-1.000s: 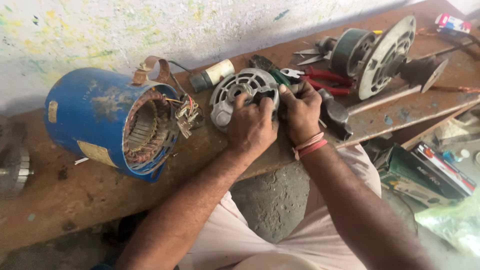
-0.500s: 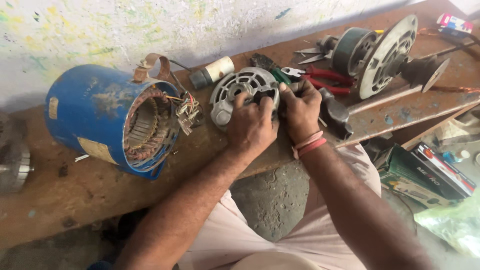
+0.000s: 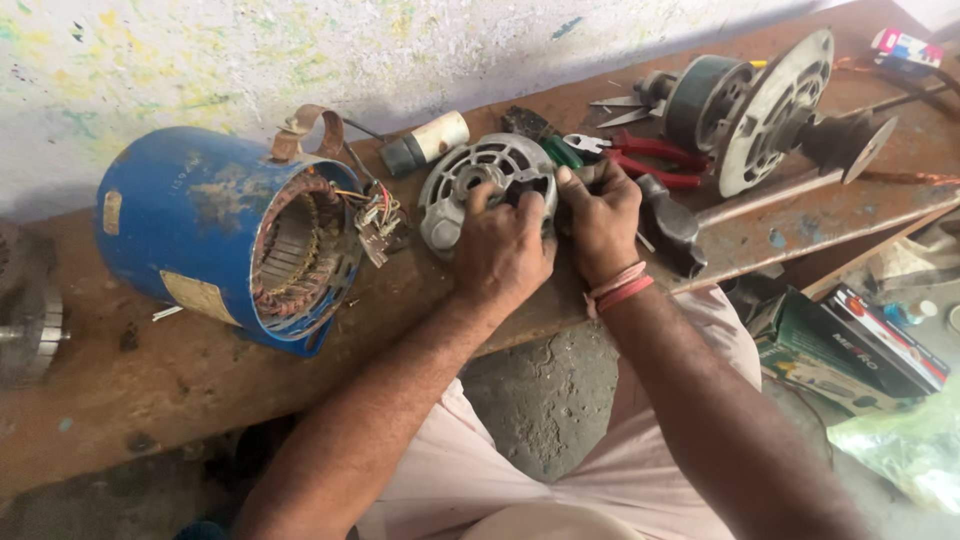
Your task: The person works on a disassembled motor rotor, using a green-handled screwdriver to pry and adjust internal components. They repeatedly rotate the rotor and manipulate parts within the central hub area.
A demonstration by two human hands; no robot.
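A long wooden bench (image 3: 150, 385) runs across the view below a paint-flecked wall (image 3: 200, 50). The biggest thing on it is a blue motor housing (image 3: 190, 235), lying on its side at the left with its open end turned toward the person, copper windings visible inside and a tangle of loose wires (image 3: 375, 220) spilling from the rim. At the far right lies a rotor assembly (image 3: 760, 105) with a slotted grey end plate on its shaft (a dark fan-like disc sits at its far end). Near the middle of the bench, just right of the housing, stands the grey slotted end cover (image 3: 480, 180), tilted up on its edge. The left hand (image 3: 500, 250) is closed over its lower right side, fingers curled on the rim. The right hand (image 3: 600, 220), close beside the left and almost touching it, presses its thumb at the cover's right edge; what its fingers grip is hidden. Just beside it lies a hammer (image 3: 670, 225), behind it red-handled pliers (image 3: 650, 155), and a small cylindrical capacitor (image 3: 425, 142) rests near the wall.
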